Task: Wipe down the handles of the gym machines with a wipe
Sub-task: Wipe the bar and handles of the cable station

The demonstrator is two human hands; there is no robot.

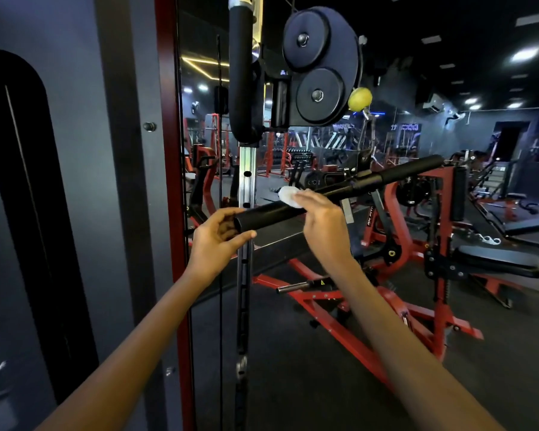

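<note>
A long black bar handle hangs from a cable and slants from lower left up to the right across the middle of the view. My left hand curls round its near end, thumb under the grip. My right hand lies over the bar a little further along and presses a small white wipe against the top of the black grip with its fingers. The far grip of the bar is bare.
The cable machine's black pulley housing and chrome upright stand just behind the bar, with a yellow ball stopper on the cable. A red-framed mirror is at left. Red plate-loaded machines and a bench fill the floor at right.
</note>
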